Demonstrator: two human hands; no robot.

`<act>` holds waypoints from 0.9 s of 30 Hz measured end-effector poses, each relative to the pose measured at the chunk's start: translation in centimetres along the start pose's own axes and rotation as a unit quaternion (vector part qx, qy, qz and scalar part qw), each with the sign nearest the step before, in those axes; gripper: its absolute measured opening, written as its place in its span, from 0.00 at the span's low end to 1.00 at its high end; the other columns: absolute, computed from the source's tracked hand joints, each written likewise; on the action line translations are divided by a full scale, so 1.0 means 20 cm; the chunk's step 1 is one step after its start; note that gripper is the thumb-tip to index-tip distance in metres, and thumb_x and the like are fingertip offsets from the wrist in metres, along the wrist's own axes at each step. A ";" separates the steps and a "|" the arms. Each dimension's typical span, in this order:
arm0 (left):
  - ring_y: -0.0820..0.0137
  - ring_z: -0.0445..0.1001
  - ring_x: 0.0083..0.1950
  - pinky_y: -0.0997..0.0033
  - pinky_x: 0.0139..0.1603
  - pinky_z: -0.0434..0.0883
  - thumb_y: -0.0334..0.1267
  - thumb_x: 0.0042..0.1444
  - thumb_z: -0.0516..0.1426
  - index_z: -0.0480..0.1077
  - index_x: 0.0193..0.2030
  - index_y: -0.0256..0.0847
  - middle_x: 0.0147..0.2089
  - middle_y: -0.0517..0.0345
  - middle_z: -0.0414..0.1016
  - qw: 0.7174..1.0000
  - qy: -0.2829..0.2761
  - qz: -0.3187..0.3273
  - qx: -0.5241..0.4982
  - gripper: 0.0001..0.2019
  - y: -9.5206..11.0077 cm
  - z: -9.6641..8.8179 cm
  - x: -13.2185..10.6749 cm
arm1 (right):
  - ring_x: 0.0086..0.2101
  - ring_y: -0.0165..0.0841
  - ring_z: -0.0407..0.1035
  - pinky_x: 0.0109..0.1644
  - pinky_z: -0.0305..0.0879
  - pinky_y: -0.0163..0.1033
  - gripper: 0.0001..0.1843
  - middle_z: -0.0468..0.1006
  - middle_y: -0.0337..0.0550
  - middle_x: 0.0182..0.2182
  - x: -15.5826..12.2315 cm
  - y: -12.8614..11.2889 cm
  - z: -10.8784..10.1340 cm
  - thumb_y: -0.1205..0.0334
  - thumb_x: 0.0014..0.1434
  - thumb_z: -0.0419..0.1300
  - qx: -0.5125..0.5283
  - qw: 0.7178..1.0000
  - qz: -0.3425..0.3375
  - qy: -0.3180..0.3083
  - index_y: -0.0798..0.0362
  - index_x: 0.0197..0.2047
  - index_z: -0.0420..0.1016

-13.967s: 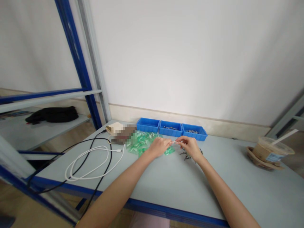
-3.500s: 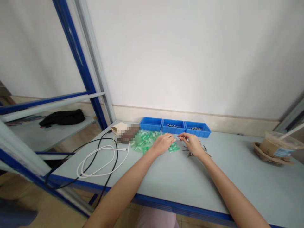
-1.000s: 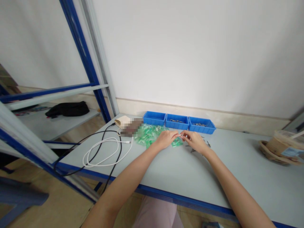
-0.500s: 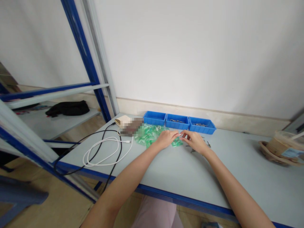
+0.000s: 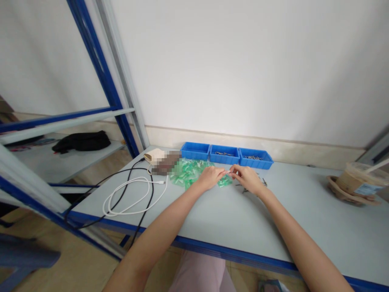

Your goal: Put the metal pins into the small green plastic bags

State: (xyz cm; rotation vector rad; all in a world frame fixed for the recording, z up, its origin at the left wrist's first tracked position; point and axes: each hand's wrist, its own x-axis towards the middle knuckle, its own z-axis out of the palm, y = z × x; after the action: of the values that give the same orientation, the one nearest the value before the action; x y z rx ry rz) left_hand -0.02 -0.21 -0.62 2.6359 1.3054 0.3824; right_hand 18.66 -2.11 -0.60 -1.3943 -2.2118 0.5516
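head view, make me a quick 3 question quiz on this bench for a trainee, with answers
1. Multiple choice: how many blue bins stand in a row at the back of the bench?
a) two
b) three
c) five

2. True or false: the cup stands to the left of the white cable.

3. Short answer: which hand is nearest the loose metal pieces?

Key:
1. b
2. False; the cup is at the far right, the white cable on the left.
3. The right hand; the left hand is nearest the green packets.
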 end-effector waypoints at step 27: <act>0.71 0.70 0.29 0.76 0.31 0.58 0.46 0.63 0.43 0.73 0.26 0.37 0.26 0.55 0.73 1.000 0.023 0.008 -0.004 0.24 0.01 -0.01 0.00 | 0.27 0.28 0.67 0.30 0.54 0.31 0.10 0.76 0.37 0.31 0.00 -0.01 0.00 0.55 0.57 0.54 0.015 1.000 -0.008 0.020 0.49 0.40 0.70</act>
State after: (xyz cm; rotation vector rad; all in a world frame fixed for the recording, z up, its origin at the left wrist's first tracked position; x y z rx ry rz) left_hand -0.01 -0.30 -0.41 2.6470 1.2946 0.4528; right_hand 18.55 -2.21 -0.59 -1.3608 -2.1724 0.5442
